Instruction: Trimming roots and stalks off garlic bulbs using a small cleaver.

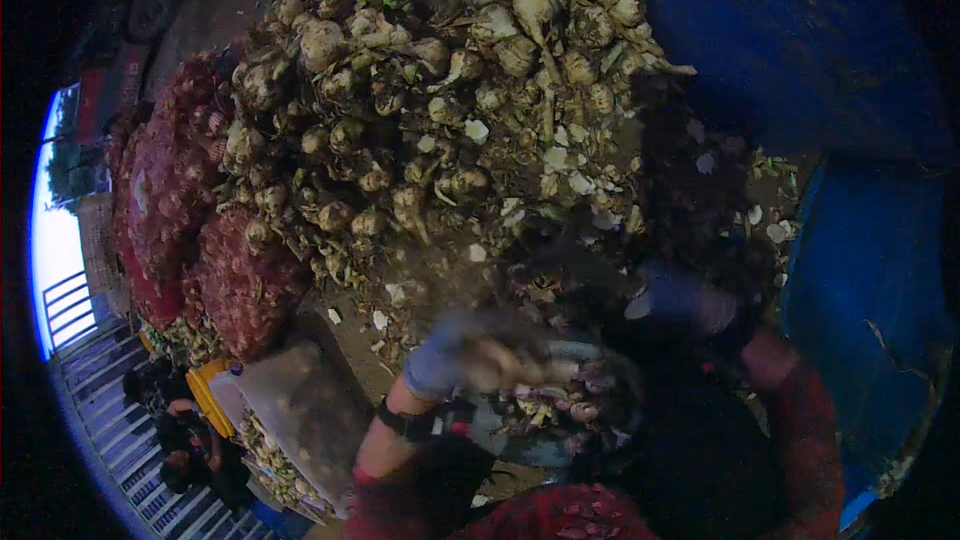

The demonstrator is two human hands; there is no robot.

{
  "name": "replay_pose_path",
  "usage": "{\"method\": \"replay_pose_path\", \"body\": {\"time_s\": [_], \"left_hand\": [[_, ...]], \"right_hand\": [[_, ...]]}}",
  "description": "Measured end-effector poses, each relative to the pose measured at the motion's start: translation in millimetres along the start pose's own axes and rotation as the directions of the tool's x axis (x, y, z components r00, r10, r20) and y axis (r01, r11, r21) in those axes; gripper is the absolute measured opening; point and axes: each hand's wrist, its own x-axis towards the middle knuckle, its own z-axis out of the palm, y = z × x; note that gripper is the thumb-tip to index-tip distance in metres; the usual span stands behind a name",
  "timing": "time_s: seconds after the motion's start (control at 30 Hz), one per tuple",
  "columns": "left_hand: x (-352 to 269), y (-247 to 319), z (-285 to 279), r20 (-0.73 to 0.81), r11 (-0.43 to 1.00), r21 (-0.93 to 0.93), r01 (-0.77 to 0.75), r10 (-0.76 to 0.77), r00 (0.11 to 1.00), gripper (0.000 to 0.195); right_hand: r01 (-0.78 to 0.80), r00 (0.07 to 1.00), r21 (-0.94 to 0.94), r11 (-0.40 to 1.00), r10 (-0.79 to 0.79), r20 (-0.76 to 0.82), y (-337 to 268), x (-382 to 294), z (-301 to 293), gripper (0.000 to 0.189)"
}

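Note:
My left hand point(457, 360), in a greyish glove, is blurred over the near left rim of a basin point(551, 454). A pale, blurred thing lies at its fingers; I cannot tell whether the hand grips it. Purplish-white garlic pieces point(570, 405) fill the basin. To the right, my right hand point(690, 300), also gloved, is in deep shadow and blurred; its fingers and anything in them cannot be made out. Beyond both hands rises a large heap of garlic bulbs point(450, 67) with stems, with pale cut bits on its near slope.
Red mesh sacks point(244, 285) of garlic stand at the left, near a pale sack point(300, 397) and a yellow container point(212, 394). A person point(184, 442) is at the lower left, by a railing. Blue sheeting point(862, 262) lies at the right.

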Motion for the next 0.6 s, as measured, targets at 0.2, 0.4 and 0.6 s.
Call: {"method": "replay_pose_path", "body": {"time_s": [0.2,0.4,0.6], "left_hand": [[42,-14,-93,-0.624,0.929,0.11,0.353,-0.212,0.752,0.029],[105,-100,-180,-0.114,0.269,0.959,0.091,0.073,0.991,0.031],[112,-81,-63,-0.484,0.909,0.341,0.239,-0.048,0.874,0.056]], "right_hand": [[-0.056,0.998,0.065,0.996,0.055,0.005,4,4,-23,0.052],[0.026,0.992,0.262,0.965,0.007,-0.126,-18,13,-21,0.044],[0.128,0.922,0.073,0.989,-0.092,-0.375,2,3,-26,0.029]]}}
